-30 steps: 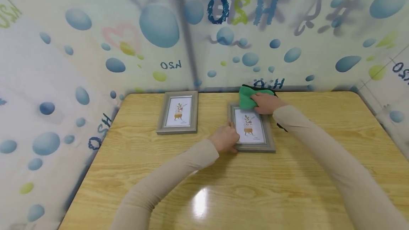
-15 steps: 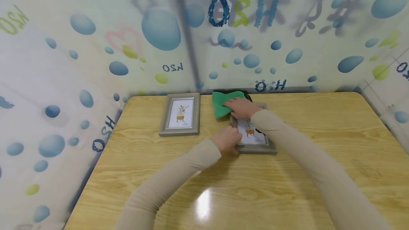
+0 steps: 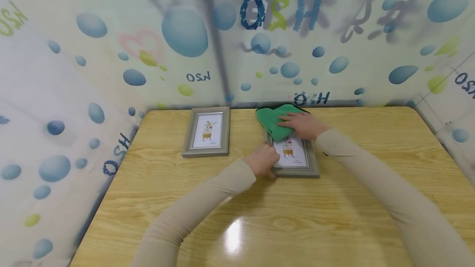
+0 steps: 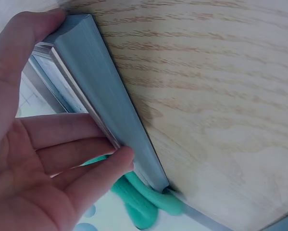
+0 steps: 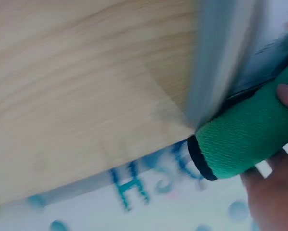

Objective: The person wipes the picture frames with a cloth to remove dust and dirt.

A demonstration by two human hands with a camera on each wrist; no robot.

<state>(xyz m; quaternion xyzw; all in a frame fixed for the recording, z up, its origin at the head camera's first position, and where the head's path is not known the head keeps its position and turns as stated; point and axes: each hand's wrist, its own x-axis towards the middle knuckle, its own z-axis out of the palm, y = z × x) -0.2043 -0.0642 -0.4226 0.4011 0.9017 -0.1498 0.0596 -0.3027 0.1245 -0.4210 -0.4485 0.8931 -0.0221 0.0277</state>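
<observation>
A grey picture frame (image 3: 313, 164) with a potted-plant print lies face up on the table. My left hand (image 3: 262, 160) grips its near left corner; in the left wrist view the thumb sits at one end of the frame's side (image 4: 103, 86) and the fingertips (image 4: 122, 156) rest on its moulding. Over the far end of the frame spreads a green cloth (image 3: 272, 120) with black edging, which my right hand (image 3: 304, 125) holds and presses down. In the right wrist view the cloth bunches around the frame's corner, with the thumb on top of it. The cloth hides the frame's far edge.
To the left, a second matching picture frame (image 3: 205, 132) lies flat near the table's back edge. The wood-grain table (image 3: 297, 217) meets a patterned wall (image 3: 230, 52) behind, with another wall at the left.
My right hand swept the cloth left beyond the frame's far left corner, then came back right and nearer over its top. My left hand keeps its place on the frame.
</observation>
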